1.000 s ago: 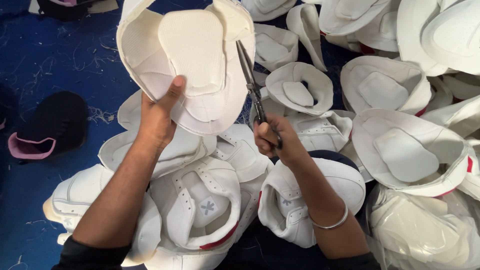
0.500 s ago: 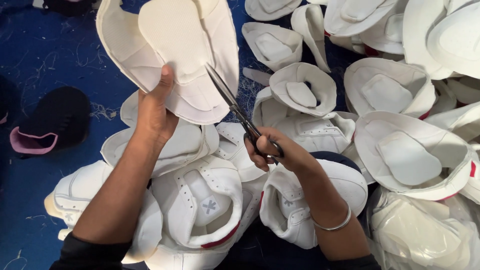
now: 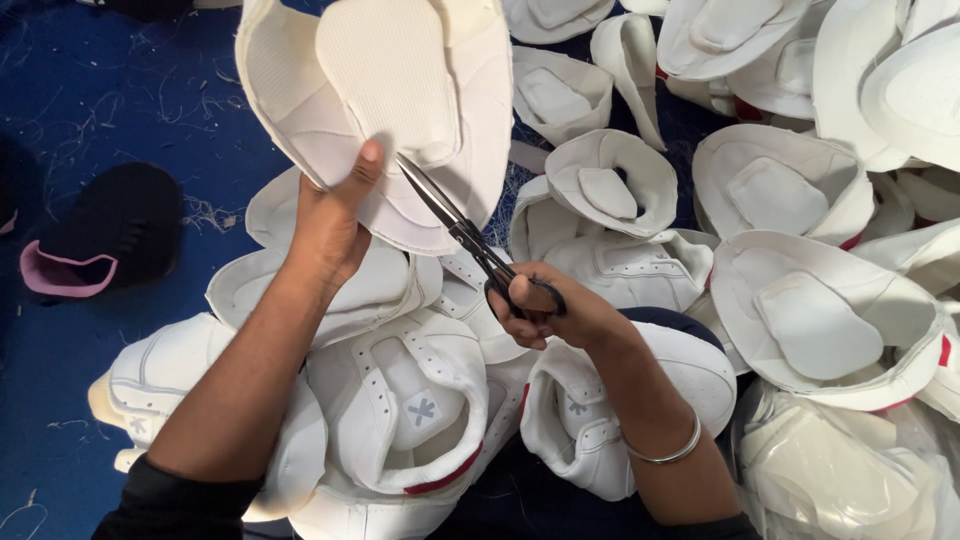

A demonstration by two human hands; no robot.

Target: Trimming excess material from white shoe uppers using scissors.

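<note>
At the upper centre of the frame, the left hand (image 3: 330, 225) grips a cream, soft-padded fabric shoe upper (image 3: 390, 100) with a ribbed tongue, opened out flat and fanning upward. The right hand (image 3: 545, 315), fingers clenched through the loops, holds dark metal scissors (image 3: 465, 235). Their long axis runs diagonally, blades pointing up-left against the upper's lower edge, above a pile of stitched white shoe uppers (image 3: 400, 400).

left hand (image 3: 330, 225) holding up a white shoe upper (image 3: 385, 110) | right hand (image 3: 545, 310) on black scissors (image 3: 465, 235), tips touching it | more uppers piled below
</note>
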